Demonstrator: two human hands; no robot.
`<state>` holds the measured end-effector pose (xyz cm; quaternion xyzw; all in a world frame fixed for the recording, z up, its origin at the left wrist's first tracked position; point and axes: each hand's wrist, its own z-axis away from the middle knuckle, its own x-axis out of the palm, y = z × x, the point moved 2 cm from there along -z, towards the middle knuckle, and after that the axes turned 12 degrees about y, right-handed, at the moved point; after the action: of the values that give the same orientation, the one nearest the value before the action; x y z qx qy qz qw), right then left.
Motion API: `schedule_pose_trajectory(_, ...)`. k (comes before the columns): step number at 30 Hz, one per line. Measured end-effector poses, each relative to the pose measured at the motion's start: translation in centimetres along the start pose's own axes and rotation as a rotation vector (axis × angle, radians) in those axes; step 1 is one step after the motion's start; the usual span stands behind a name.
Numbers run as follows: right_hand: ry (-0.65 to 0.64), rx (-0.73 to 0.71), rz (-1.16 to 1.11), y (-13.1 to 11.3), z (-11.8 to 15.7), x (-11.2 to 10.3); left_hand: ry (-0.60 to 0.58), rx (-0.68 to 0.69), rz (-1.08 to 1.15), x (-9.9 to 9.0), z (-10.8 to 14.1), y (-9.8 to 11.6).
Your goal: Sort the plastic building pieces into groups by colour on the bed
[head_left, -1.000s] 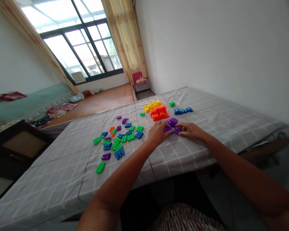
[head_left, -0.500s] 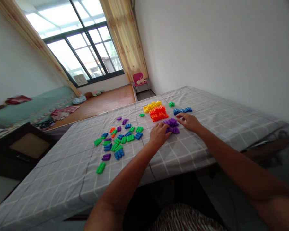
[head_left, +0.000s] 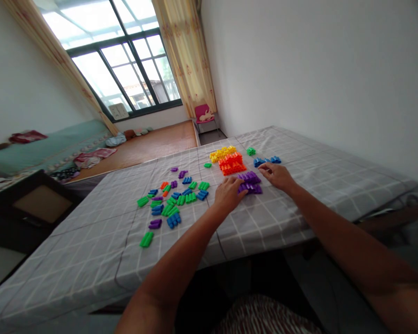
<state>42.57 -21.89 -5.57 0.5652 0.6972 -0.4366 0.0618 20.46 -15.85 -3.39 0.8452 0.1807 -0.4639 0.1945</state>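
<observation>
A stack of purple blocks (head_left: pixel 251 183) lies on the grey checked cloth (head_left: pixel 264 222). My left hand (head_left: pixel 229 193) rests against its left side, with the fingertips on the purple pieces. Just right of the stack is my right hand (head_left: pixel 276 175), its fingers slightly curled and apart, with nothing seen in them. Behind the purple stack stand orange-red blocks (head_left: pixel 231 163) and yellow blocks (head_left: pixel 223 153). A row of blue blocks (head_left: pixel 267 161) lies beyond my right hand, and a green piece (head_left: pixel 251 151) is farther back.
Many loose green, blue, purple and orange pieces lie scattered to the left, among them a green one (head_left: pixel 146 239) near the front. A single green piece (head_left: pixel 207 165) sits left of the orange blocks. A white wall (head_left: pixel 316 69) borders the right side.
My right hand has drawn slightly away from the purple stack. My left hand stays at its left side. The camera view has shifted a little.
</observation>
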Motion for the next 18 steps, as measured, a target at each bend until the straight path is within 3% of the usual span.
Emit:
schedule_pose_trajectory(2,0.003,0.005,0.011,-0.3,0.2,-0.8,0.013,0.008,0.01,-1.7,0.7,-1.5)
schedule_pose_trajectory(5,-0.181,-0.065,-0.005,-1.0,1.1,-1.4,0.032,-0.011,0.018,-5.1,2.3,-5.2)
schedule_pose_trajectory(7,-0.292,-0.132,-0.019,-1.8,1.9,-1.5,0.046,-0.068,0.003,-7.4,3.6,-8.6)
schedule_pose_trajectory(10,-0.308,-0.171,-0.036,-3.6,2.3,-1.1,0.043,-0.218,-0.059,-10.8,5.9,-14.4)
schedule_pose_trajectory(15,-0.39,-0.304,-0.142,-10.0,1.3,2.0,-0.066,-0.474,-0.116,-14.5,10.4,-23.5)
schedule_pose_trajectory(18,-0.5,-0.405,-0.19,-14.4,0.7,5.6,-0.165,-0.524,-0.046,-14.5,12.6,-26.3)
